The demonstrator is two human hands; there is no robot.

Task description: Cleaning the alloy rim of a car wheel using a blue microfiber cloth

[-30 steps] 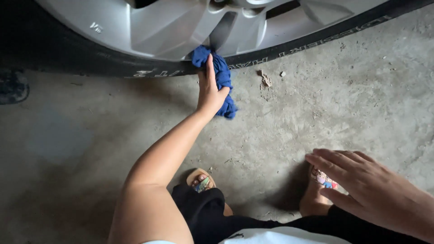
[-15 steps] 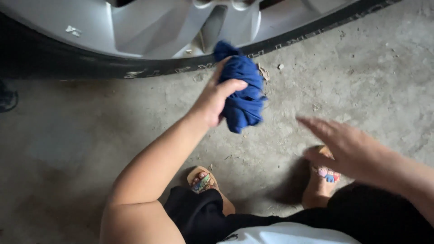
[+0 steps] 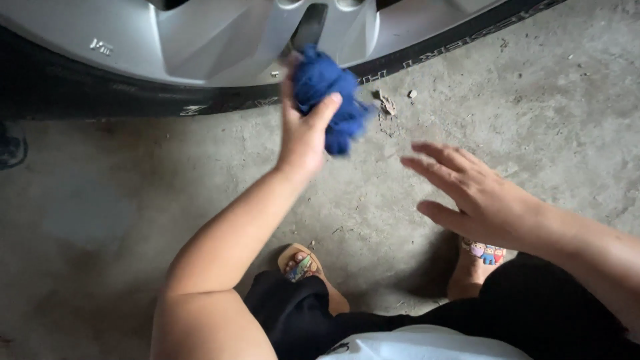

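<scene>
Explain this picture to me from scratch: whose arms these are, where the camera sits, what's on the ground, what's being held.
The camera is worn on a person's head and looks down, so both arms are that person's own. The left hand grips a bunched blue cloth close to a silver car wheel with its black tyre. The right hand hovers open and empty, fingers spread. Below is a rough concrete floor with a few bits of debris. The person crouches; two feet in sandals show at the bottom.
</scene>
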